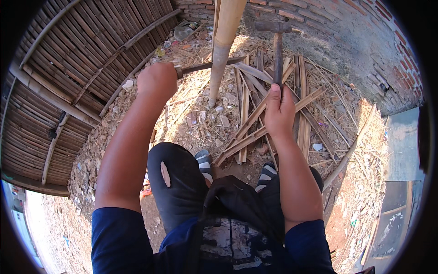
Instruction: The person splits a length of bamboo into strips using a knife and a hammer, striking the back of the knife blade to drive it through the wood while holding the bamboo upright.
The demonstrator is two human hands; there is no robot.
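My left hand (157,81) is closed round the handle of a long-bladed knife (197,68), held out level. Its blade meets an upright bamboo pole (219,64), and the dark tip shows on the pole's right side. I cannot tell whether the blade runs through the pole or behind it. A long gap runs down the pole's upper left side. In my right hand (279,111) is a hammer (278,55), gripped by its handle with the head up, to the right of the pole and apart from it.
Split bamboo strips (255,130) lie crisscrossed on the ground beyond my feet. At left stands a bamboo-slat wall (86,55); a brick wall (346,55) curves along the far right. Stones and straw cover the ground. A grey panel (404,146) stands at right.
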